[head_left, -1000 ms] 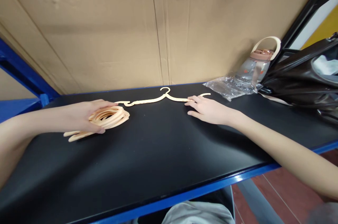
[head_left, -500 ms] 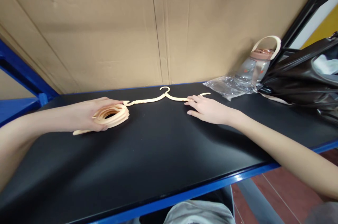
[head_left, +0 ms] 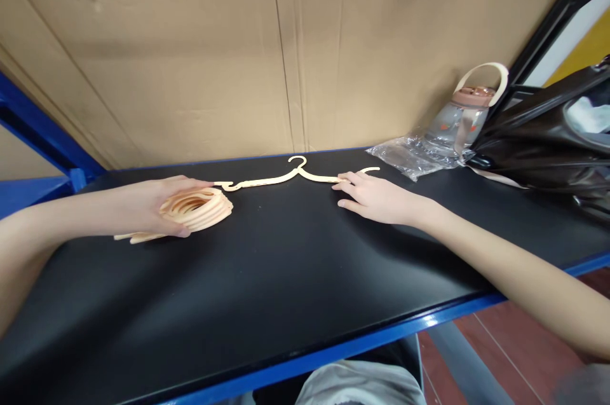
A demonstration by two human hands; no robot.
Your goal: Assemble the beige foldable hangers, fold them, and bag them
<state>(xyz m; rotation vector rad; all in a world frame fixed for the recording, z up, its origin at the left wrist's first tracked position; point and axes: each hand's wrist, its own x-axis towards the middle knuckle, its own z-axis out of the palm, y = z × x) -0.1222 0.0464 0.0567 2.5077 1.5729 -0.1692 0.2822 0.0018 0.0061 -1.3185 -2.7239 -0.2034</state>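
A cream hanger (head_left: 267, 181) lies unfolded near the back of the black tabletop, its hook toward the cardboard. Beside its left end, my left hand (head_left: 152, 206) is wrapped round a stack of cream hangers (head_left: 210, 209); their curved parts form a ring, and thin ends stick out below the wrist side. The palm side of that hand is hidden. My right hand (head_left: 376, 196) rests on the right arm of the unfolded hanger, fingertips on it and thumb apart; whether the fingers pinch it is hard to tell.
A clear bottle (head_left: 457, 125) with a pink lid and cream handle stands at the back right, by a crumpled plastic bag (head_left: 405, 157). A dark brown bag (head_left: 543, 131) is at the right edge. Cardboard (head_left: 190, 55) rises behind the black table (head_left: 267, 290).
The stack in my left hand has shifted and tilted slightly, and its ends reach further left. My right hand and the unfolded hanger have stayed in place.
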